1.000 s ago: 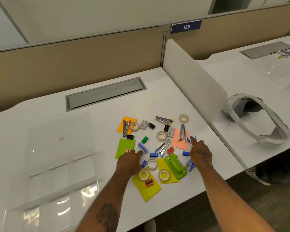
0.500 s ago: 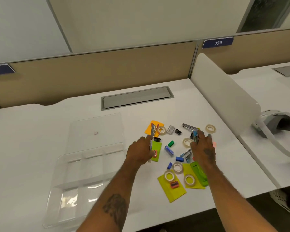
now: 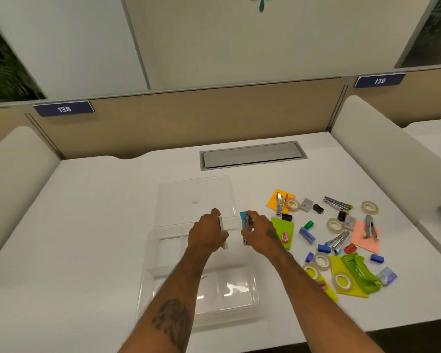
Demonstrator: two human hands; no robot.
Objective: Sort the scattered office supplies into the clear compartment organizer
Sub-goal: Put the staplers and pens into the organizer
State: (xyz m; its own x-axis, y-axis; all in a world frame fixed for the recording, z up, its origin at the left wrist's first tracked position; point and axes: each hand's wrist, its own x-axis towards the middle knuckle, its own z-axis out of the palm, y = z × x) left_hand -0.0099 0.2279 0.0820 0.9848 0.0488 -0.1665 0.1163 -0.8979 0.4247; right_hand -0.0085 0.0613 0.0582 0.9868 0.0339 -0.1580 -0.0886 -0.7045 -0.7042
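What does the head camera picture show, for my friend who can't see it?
Two bare hands, left hand and right hand, each hold small office supplies above the clear plastic compartment organizer on a white desk. Colourful tape rolls, staplers and sticky notes lie scattered to its right.

An open-plan office: numbered desk partitions (image 3: 189, 115) around a white desk (image 3: 99, 200).

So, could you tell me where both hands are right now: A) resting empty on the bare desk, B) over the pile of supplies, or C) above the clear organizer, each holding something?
C: the left hand and right hand each grip an item above the clear organizer.
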